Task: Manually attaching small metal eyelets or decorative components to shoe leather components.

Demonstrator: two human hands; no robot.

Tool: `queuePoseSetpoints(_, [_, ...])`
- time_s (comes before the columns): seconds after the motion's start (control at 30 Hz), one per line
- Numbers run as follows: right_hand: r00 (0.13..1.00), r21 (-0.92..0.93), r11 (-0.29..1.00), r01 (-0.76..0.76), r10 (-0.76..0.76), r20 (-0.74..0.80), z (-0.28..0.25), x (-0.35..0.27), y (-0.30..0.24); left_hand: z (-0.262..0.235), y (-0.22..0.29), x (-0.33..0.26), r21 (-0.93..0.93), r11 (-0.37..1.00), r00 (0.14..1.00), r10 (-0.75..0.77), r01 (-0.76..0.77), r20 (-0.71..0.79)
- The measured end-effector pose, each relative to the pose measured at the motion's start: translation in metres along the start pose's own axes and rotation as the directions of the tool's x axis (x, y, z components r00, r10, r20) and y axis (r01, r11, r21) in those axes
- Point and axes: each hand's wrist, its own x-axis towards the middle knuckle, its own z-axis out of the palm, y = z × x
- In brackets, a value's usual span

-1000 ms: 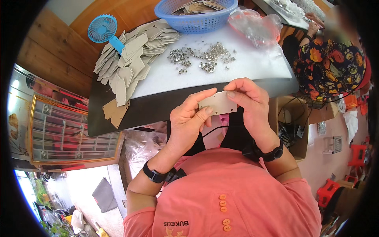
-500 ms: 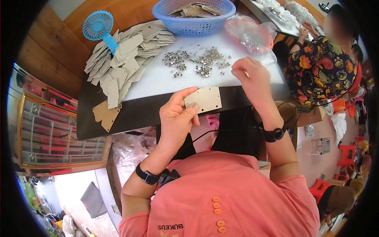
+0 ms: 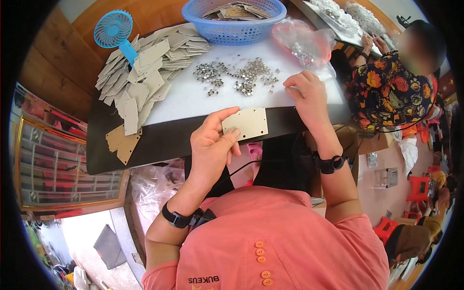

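My left hand (image 3: 212,137) is closed on the edge of a beige card (image 3: 247,124) with small dark holes along its edges. Its thumb lies on top of the card, which is held level at the table's near edge. To the right, my right hand (image 3: 309,94) hovers above the white sheet with thumb and fingertips drawn together; whatever is between them is too small to make out. Just left of those fingertips lie loose piles of small shiny metal pieces (image 3: 251,77) and a second cluster (image 3: 210,75).
A heap of beige cards (image 3: 150,84) covers the table's left side, with a blue fan (image 3: 114,30) behind. Browner cards (image 3: 123,142) lie at the front left. A blue basket (image 3: 232,30) and a red tray with plastic bags (image 3: 304,41) stand behind. Another person (image 3: 391,89) works at right.
The view has shifted slightly, so the table sits a little farther left. Both hands keep nearly the same pose. The person at right has shifted their head.
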Motion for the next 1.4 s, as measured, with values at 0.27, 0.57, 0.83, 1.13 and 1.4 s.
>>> queuePoseSetpoints(0.27, [0.996,-0.045,0.996,0.080,-0.081,-0.026,0.005,0.000,-0.013,-0.001,-0.001,0.000,0.022,1.000,1.000,0.006,-0.006,0.006])
queuePoseSetpoints(0.57, [0.989,-0.120,0.982,0.148,-0.149,0.005,0.020,0.001,-0.021,0.000,-0.001,-0.001,0.008,1.000,1.000,0.013,-0.013,0.004])
queuePoseSetpoints(0.83, [0.989,-0.113,0.985,0.133,-0.125,0.073,0.009,0.000,-0.010,0.000,0.000,-0.002,0.009,1.000,1.000,0.001,-0.001,0.008])
queuePoseSetpoints(1.13, [0.992,-0.061,0.991,0.121,-0.119,0.030,0.013,0.000,-0.019,0.000,-0.004,0.000,0.025,0.999,1.000,0.026,-0.026,0.006])
queuePoseSetpoints(1.4, [0.978,-0.093,0.975,0.204,-0.199,0.059,0.009,-0.002,-0.023,0.001,-0.001,0.000,0.020,1.000,1.000,0.009,-0.009,0.011])
